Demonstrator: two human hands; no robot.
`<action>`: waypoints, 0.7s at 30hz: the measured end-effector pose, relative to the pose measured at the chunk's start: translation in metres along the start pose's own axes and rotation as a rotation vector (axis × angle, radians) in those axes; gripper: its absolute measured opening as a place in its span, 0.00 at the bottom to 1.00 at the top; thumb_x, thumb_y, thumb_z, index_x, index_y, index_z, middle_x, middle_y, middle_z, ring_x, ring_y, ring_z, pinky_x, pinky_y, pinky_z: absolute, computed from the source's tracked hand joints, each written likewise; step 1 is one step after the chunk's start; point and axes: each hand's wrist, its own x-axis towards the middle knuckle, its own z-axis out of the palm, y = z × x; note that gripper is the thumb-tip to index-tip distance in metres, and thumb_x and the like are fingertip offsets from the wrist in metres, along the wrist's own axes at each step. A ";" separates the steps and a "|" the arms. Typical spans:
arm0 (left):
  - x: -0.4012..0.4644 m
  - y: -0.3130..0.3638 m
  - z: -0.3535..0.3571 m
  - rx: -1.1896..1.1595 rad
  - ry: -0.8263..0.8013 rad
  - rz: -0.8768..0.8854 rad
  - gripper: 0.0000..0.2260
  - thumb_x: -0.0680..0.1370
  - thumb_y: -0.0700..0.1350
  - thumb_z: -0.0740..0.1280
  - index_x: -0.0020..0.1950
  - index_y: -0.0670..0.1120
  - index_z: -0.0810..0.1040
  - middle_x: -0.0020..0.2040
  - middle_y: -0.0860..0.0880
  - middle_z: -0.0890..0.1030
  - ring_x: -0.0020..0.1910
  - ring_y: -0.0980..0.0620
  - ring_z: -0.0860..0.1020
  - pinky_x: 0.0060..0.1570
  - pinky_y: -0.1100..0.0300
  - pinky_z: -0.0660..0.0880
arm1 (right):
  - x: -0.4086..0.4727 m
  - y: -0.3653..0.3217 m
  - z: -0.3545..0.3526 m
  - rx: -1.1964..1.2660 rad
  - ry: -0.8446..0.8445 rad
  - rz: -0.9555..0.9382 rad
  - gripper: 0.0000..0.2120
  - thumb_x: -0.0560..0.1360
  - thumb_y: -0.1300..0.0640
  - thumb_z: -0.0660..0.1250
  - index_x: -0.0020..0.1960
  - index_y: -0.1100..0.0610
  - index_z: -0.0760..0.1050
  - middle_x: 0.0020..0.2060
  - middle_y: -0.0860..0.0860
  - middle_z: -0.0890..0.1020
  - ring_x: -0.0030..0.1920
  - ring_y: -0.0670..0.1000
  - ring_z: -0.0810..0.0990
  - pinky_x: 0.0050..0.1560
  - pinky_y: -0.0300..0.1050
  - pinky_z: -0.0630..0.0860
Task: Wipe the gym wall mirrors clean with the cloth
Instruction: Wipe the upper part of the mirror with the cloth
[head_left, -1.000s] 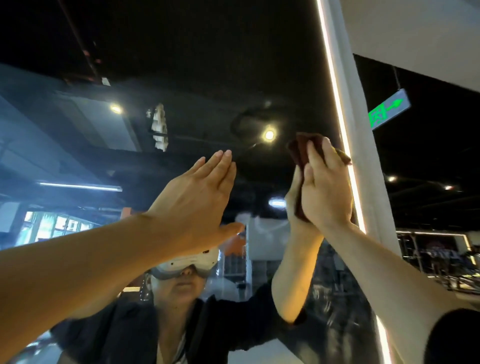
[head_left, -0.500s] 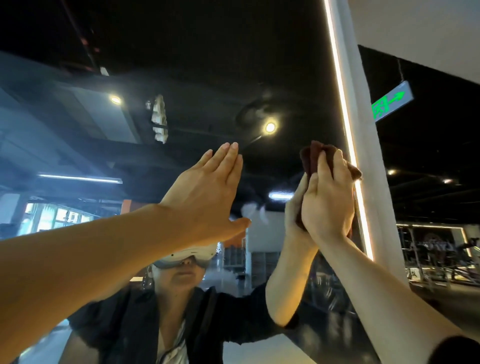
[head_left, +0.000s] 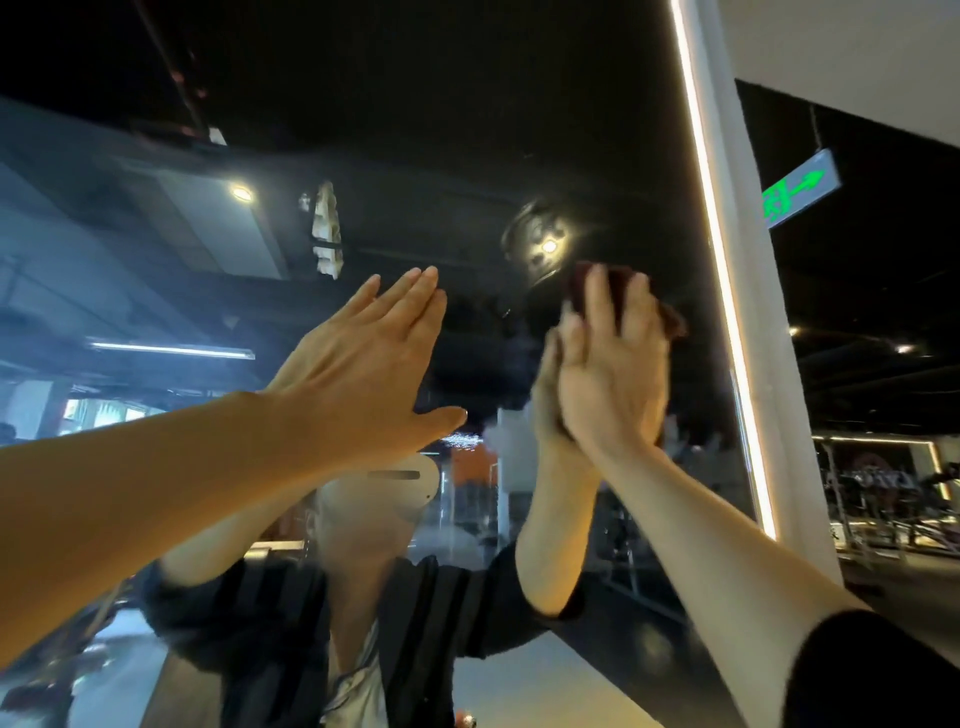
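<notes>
Two hands are kept up on the glass here. The right hand is spread flat with straight fingers, and the dark red cloth is pressed under it against the mirror, not far from the lit strip at the pane's right edge. The left hand is held open too, fingers straight and together; nothing is gripped by it, and whether it's actually touching the glass can't be told.

Progress-wise, it's judged to be mid-job at best. A smeary ring is seen just above the cloth around a reflected ceiling light, and hazy patches are seen lower down and off to the left, so plenty of pane looks left to do. Only this upper right bit seems to be getting worked.

Compared with half a second ago, the cloth has been slid left, away from the lit strip it was almost touching, toward the smear. The left hand has barely been moved.
</notes>
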 end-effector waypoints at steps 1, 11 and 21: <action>-0.002 -0.001 0.000 -0.011 0.014 0.005 0.46 0.74 0.74 0.42 0.78 0.41 0.33 0.73 0.45 0.29 0.78 0.50 0.33 0.73 0.55 0.32 | -0.011 -0.019 0.003 0.015 -0.003 -0.079 0.24 0.86 0.46 0.47 0.80 0.50 0.60 0.80 0.58 0.58 0.78 0.61 0.59 0.76 0.60 0.61; -0.024 -0.007 0.012 -0.020 -0.002 0.079 0.46 0.63 0.71 0.30 0.72 0.42 0.28 0.73 0.44 0.28 0.80 0.46 0.37 0.72 0.52 0.32 | 0.045 0.012 -0.008 -0.104 -0.055 0.213 0.27 0.85 0.42 0.45 0.81 0.52 0.58 0.80 0.58 0.57 0.80 0.60 0.54 0.79 0.62 0.50; -0.038 0.019 0.015 -0.095 0.104 0.047 0.42 0.69 0.67 0.30 0.75 0.40 0.34 0.77 0.43 0.35 0.78 0.48 0.38 0.74 0.48 0.32 | -0.004 0.029 0.012 -0.076 -0.066 -0.338 0.23 0.85 0.48 0.53 0.80 0.49 0.60 0.80 0.53 0.60 0.79 0.54 0.58 0.78 0.58 0.58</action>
